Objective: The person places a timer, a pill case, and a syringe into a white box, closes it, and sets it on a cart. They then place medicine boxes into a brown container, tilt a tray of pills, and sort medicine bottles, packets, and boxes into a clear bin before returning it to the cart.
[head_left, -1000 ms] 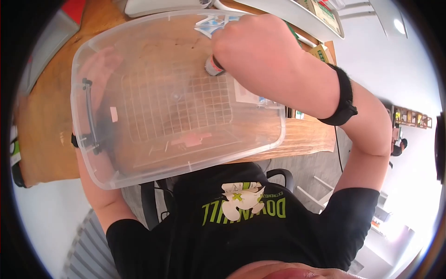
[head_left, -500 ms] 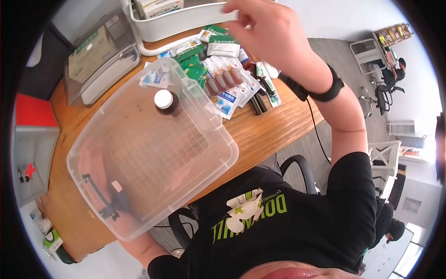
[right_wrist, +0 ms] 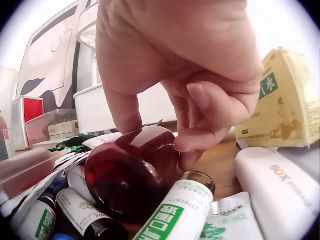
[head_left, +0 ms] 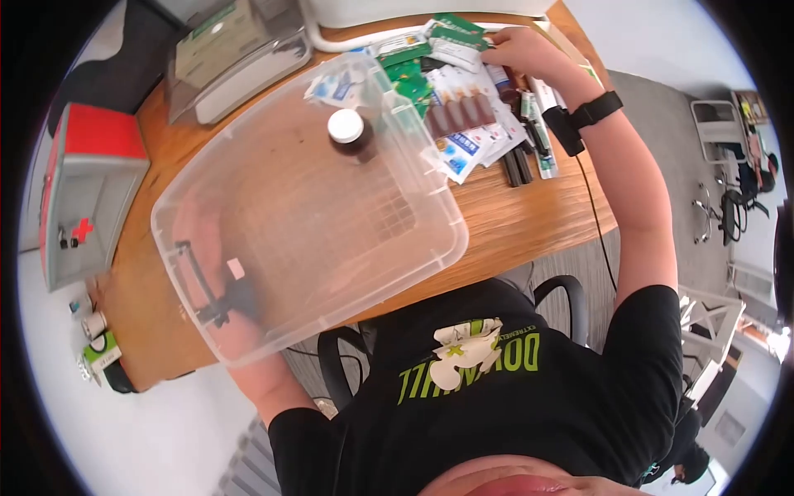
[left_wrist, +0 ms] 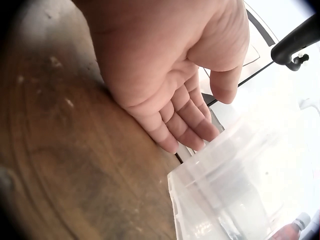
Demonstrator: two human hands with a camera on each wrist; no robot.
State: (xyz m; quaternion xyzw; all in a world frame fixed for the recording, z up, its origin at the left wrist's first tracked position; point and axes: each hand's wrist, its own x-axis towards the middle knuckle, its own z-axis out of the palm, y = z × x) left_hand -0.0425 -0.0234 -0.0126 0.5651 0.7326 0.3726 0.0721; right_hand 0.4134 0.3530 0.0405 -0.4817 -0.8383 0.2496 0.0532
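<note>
My right hand [right_wrist: 175, 65] reaches down into a heap of medicines, its fingers on both sides of a dark red-brown bottle [right_wrist: 130, 170] that lies on its side. Beside that bottle are small vials with white and green labels [right_wrist: 175, 215]. My left hand [left_wrist: 165, 75] is at the outer side of a clear plastic bin [head_left: 314, 314], with fingers loosely bent and fingertips near its wall. Through the bin's side, the left forearm shows blurred in the head view. A dark bottle with a white cap [head_left: 346, 126] stands inside the bin.
Sachets [head_left: 459, 37] and a strip of brown ampoules [head_left: 463, 116] lie right of the bin. A yellow carton [right_wrist: 277, 100] and a white case [right_wrist: 275, 175] flank the right hand. Behind stand a lidded clear box [head_left: 240, 74] and a red-topped cabinet [head_left: 99, 140].
My right hand let go of the white-capped bottle in the bin, swung right, and came down onto the heap at the brown bottle. The head view has turned, showing more of the table.
</note>
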